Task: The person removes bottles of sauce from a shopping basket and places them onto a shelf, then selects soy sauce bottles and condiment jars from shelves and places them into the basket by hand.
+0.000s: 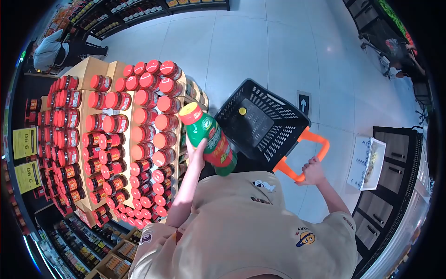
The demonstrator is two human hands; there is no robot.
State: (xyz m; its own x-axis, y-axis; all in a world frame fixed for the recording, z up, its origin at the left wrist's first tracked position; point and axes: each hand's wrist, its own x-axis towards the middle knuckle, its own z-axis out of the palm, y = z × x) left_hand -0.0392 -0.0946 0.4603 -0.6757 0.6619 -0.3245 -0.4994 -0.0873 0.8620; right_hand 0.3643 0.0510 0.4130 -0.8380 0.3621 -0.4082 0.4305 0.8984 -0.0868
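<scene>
My left hand (196, 156) is wrapped round a green plastic bottle (200, 126) with a red and yellow cap and a red label. The bottle is tilted, just left of a black shopping basket (290, 116). My right hand (312, 171) grips the basket's orange handle (322, 140), fingers closed around it. Inside the basket, near its bottom, lies a small round yellow thing (242, 111), perhaps a cap; what it belongs to is too dark to make out.
On the left a wooden tiered display (83, 109) carries many red-lidded jars (149, 80), with yellow price signs (24, 142) beyond. A person (51, 51) bends at the upper left. On the right stand a white box (367, 162) and dark drawers (390, 144). Tiled floor (241, 44) lies ahead.
</scene>
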